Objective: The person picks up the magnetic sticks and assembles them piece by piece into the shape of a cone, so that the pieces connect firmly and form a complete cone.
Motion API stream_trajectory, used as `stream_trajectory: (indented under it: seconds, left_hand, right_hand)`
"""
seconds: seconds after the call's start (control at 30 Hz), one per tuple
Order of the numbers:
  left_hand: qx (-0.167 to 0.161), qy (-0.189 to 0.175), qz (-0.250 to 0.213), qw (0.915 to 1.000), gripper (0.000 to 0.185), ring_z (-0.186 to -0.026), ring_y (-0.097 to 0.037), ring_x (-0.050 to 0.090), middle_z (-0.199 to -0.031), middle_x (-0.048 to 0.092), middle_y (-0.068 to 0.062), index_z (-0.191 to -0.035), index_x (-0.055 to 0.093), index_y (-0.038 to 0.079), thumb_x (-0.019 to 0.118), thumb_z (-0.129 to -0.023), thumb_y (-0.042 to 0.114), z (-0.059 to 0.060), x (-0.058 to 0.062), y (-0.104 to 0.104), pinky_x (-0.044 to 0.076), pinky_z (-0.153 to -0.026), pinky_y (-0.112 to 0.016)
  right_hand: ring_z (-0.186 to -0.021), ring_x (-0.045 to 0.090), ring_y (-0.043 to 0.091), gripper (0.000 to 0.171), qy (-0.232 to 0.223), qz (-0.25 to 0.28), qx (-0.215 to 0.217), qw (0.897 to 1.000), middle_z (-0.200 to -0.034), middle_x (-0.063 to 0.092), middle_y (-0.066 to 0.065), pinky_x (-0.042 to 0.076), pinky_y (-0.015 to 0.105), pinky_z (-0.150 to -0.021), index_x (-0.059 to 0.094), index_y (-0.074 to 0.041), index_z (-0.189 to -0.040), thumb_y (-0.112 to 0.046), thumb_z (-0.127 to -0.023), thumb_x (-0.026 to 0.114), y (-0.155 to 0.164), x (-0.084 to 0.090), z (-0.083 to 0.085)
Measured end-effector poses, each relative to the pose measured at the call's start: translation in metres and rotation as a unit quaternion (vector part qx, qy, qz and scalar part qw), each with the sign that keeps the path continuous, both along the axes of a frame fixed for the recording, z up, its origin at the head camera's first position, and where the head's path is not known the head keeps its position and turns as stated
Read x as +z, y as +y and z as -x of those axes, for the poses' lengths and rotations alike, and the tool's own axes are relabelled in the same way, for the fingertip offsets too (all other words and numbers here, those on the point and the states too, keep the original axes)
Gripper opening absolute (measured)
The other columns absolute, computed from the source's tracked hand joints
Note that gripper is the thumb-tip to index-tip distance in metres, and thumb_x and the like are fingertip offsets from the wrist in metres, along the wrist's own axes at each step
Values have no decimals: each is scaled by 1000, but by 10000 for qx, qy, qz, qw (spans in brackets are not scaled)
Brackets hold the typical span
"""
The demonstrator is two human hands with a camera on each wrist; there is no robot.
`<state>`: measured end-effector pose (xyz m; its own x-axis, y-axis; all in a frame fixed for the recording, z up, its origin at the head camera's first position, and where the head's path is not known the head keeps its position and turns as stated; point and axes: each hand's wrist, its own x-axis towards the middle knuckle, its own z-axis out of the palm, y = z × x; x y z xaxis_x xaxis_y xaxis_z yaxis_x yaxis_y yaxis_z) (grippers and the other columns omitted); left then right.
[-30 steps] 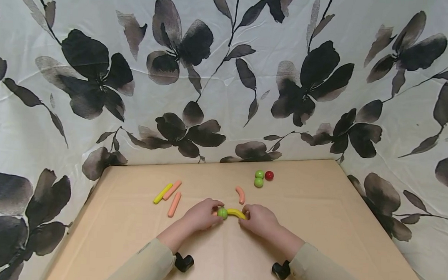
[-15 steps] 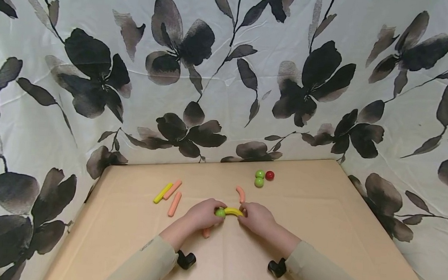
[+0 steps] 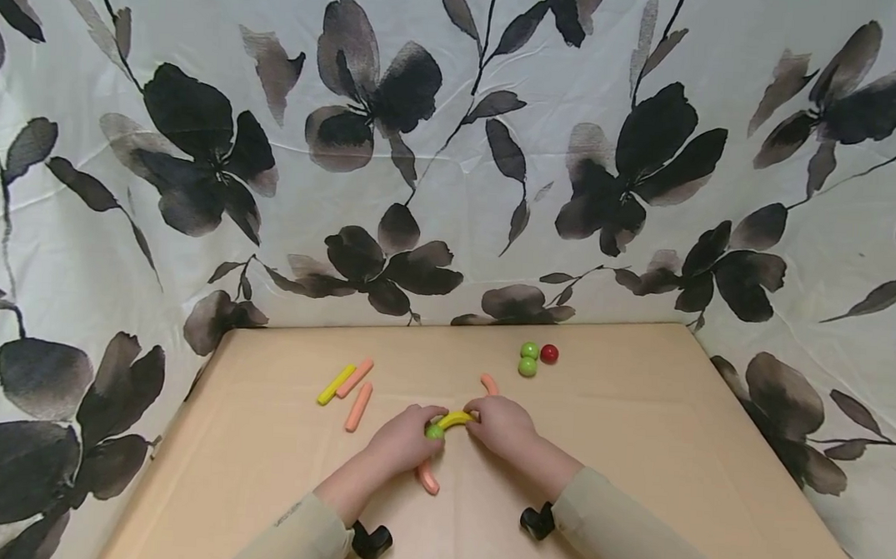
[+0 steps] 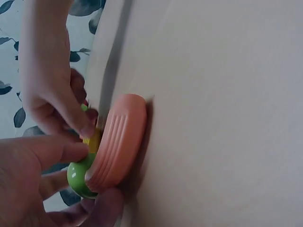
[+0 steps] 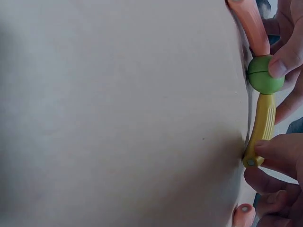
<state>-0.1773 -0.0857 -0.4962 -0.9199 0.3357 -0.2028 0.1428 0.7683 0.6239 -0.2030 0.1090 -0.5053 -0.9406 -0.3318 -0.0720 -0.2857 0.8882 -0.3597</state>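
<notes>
My left hand (image 3: 405, 438) pinches a green ball (image 5: 266, 74) between thumb and fingers. A yellow curved magnetic rod (image 5: 265, 124) meets the ball at one end, and its other end is pinched by my right hand (image 3: 503, 425). Also against the ball is an orange curved rod (image 4: 120, 142), which points toward the near side of the table in the head view. Small metal dots show at rod ends in the right wrist view. Another orange curved rod (image 3: 490, 385) lies just beyond my right hand, partly hidden by it.
On the left of the table (image 3: 619, 487) lie a straight yellow rod (image 3: 336, 384) and two straight orange rods, one being this orange rod (image 3: 358, 406). Farther back, two green balls (image 3: 527, 367) sit beside a red ball (image 3: 549, 354). A floral cloth (image 3: 459, 188) hangs behind.
The orange curved rod on the green ball has swung from the left to the near side. Both hands have shifted slightly, and the right hand now covers part of the far orange curved rod.
</notes>
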Motion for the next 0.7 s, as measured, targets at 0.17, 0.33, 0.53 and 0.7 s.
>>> stream_trajectory:
  seconds: [0.17,0.33,0.53,0.7]
  left_hand:
    - [278,36,-9,9996,55,-79,-19,52,-105,61,-6,-136,59,13,72,-85,25,-7,-4,1,44,-69,-37]
    - [294,22,-62,9995,59,-84,-17,55,-107,66,-3,-137,57,10,75,-85,31,-13,-6,2,47,-74,-40]
    - [409,-15,-91,9991,60,-96,-19,59,-119,66,-8,-138,54,10,73,-87,36,-18,-8,2,48,-79,-43]
    - [538,-20,30,9985,64,-91,-20,60,-106,66,-7,-140,52,10,69,-90,46,-18,-7,0,48,-75,-43]
  right_hand:
    - [-70,54,10,20,73,-58,248,9996,-99,73,-3,48,32,-67,77,-16,-109,-23,-90,72,-6,0,6]
    - [-73,55,8,20,122,-77,626,9979,-98,73,-6,48,30,-69,77,-18,-110,-22,-92,71,-7,-1,11]
    - [-76,56,7,21,156,-107,904,9957,-99,73,-6,48,30,-73,76,-17,-112,-22,-92,71,-9,0,13]
    - [-71,52,8,24,92,63,811,9966,-86,67,-7,45,28,-65,75,-18,-115,-21,-92,70,-7,3,14]
